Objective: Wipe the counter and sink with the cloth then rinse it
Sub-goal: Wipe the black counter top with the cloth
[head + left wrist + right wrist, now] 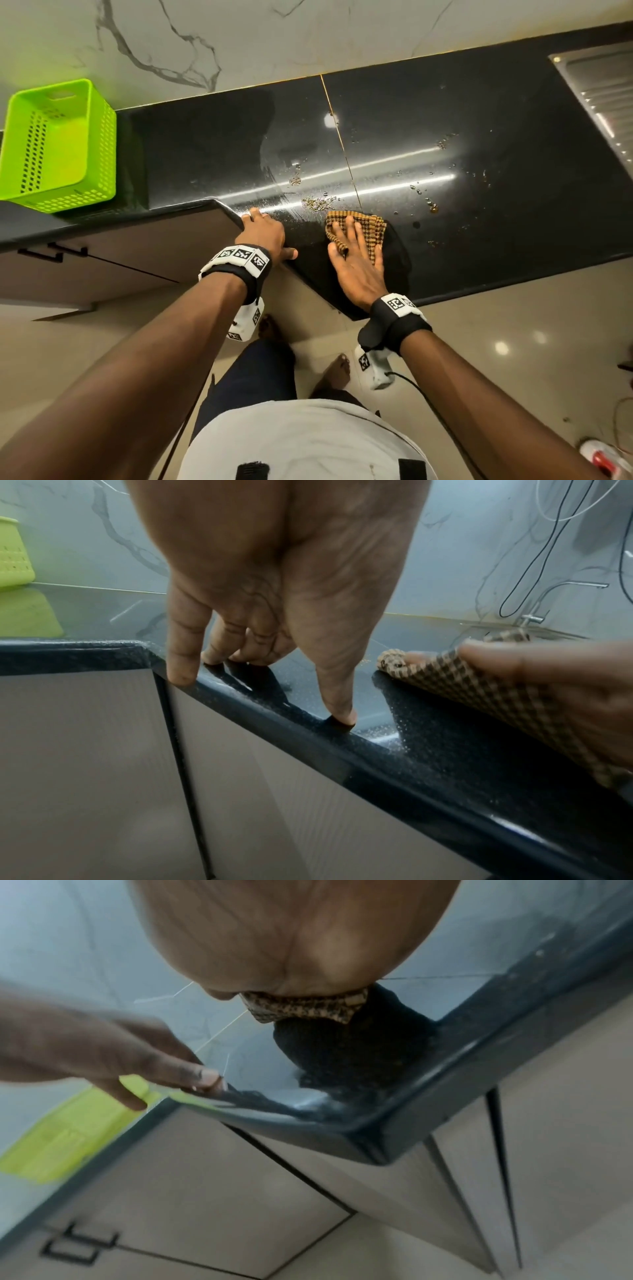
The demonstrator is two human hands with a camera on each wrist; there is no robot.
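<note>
Black polished stone forms the bench (479,144), which runs beneath a white marble-veined wall (239,34), with pale cabinet doors (85,750) below its front edge. At the far left a lime-green basket (58,144) stands on the bench, well apart from both hands. Moving right, the left hand (263,233) rests at the angled corner of the bench edge; in the left wrist view its fingers (181,653) are spread and fairly straight, the tips touching the stone and the rim, holding nothing. Just beyond it, a patch of brownish crumbs and droplets (318,202) lies on the stone beside a thin seam. Next comes the cloth (356,229), a brown-and-tan checked piece lying flat on the bench near the front edge. The right hand (356,270) presses down on it with the palm, fingers straight and splayed over the fabric (the thumb sticks out to the left, off the cloth). More scattered droplets (431,205) dot the stone further right. At the far right the steel sink (603,102) shows its ribbed draining board, well apart from the cloth. A tap (561,593) is visible in the left wrist view.
</note>
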